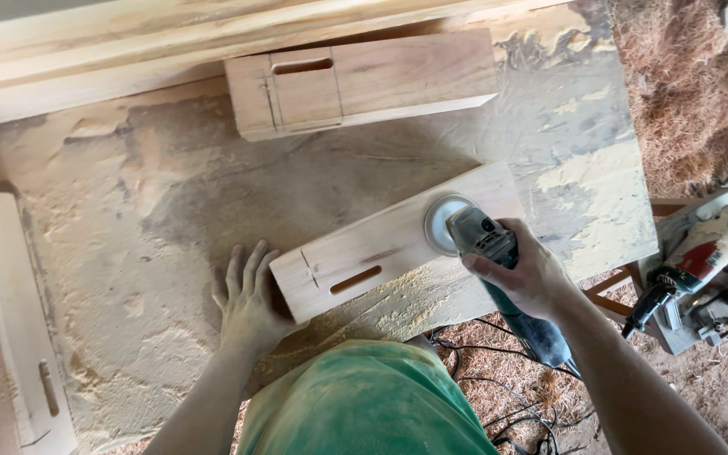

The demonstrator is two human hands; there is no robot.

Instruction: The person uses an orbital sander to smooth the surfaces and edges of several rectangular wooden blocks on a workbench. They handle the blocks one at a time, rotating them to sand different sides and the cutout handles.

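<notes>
Green cloth: a dusty green shirt (364, 400) fills the near edge, between the two forearms.
Left hand: the left hand (250, 299) lies flat on the counter (128, 253), fingers (246, 265) spread wide and pointing far, its right side pressed against the near-left end of the wooden block (381, 244); it holds nothing.
Right hand: the right hand (528, 274) is wrapped around the body of the sander (486, 253), fingers closed on it.
Sander: grey and dark, its round pad sits flat on the block's top face towards the right end; its body runs back near and right, and a cable trails down to the floor.
Wooden block: pale, smooth, rectangular; the long axis runs from near-left to far-right, with a narrow slot cut in the near side face by the left end.
Counter: a worn board caked with pale sawdust, thickest near the block.
Second block: a similar slotted block (360, 80) lies farther off, well apart, long axis left to right.
Right side: a power tool (701, 270) rests on a stand beside the counter, over a floor of reddish shavings.
</notes>
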